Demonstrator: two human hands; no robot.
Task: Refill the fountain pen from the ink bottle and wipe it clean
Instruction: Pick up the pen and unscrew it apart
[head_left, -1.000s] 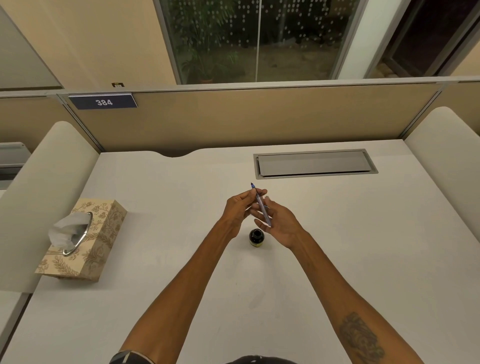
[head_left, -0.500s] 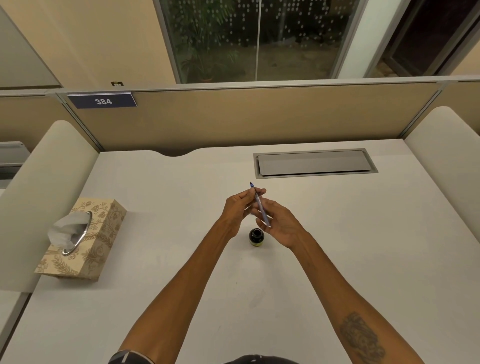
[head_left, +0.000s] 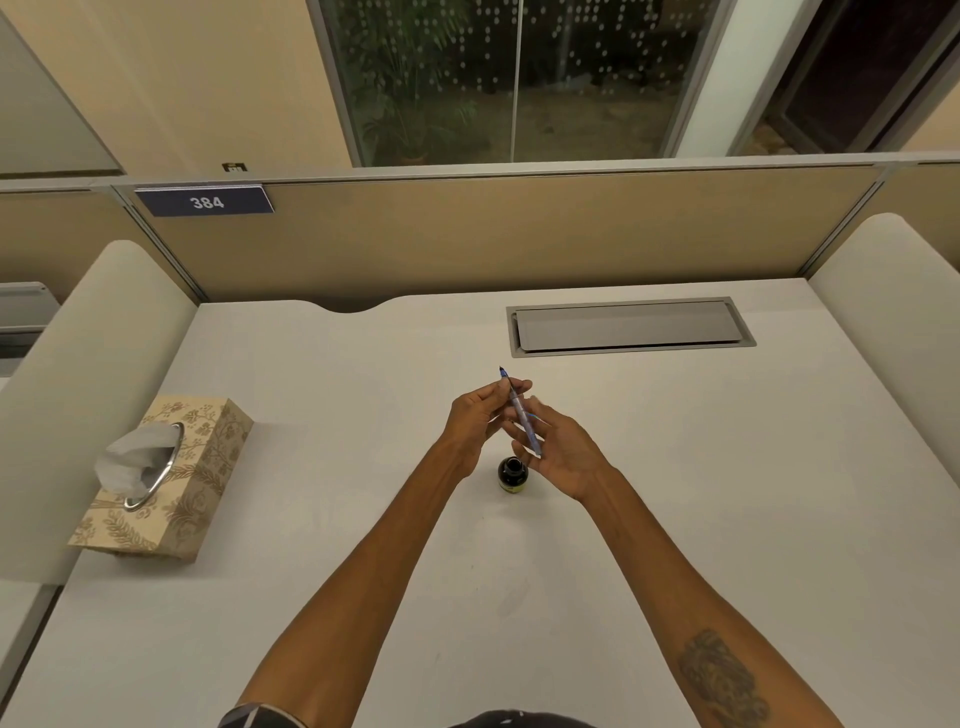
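A slim blue fountain pen (head_left: 520, 413) is held above the white desk (head_left: 675, 519), its dark nib pointing up and away from me. My left hand (head_left: 475, 421) pinches the pen near the nib end. My right hand (head_left: 558, 449) holds the lower part of the barrel between its fingers. Just below both hands, a small dark ink bottle (head_left: 512, 474) stands upright on the desk with its mouth uncapped. No cap is in sight.
A patterned tissue box (head_left: 171, 483) with a tissue sticking out sits at the desk's left edge. A grey cable hatch (head_left: 628, 326) lies flush in the desk at the back. Padded dividers flank both sides, and a partition panel closes the back.
Almost nothing differs: both hands keep the pen in the same spot above the bottle, with only slight finger movement on the barrel.
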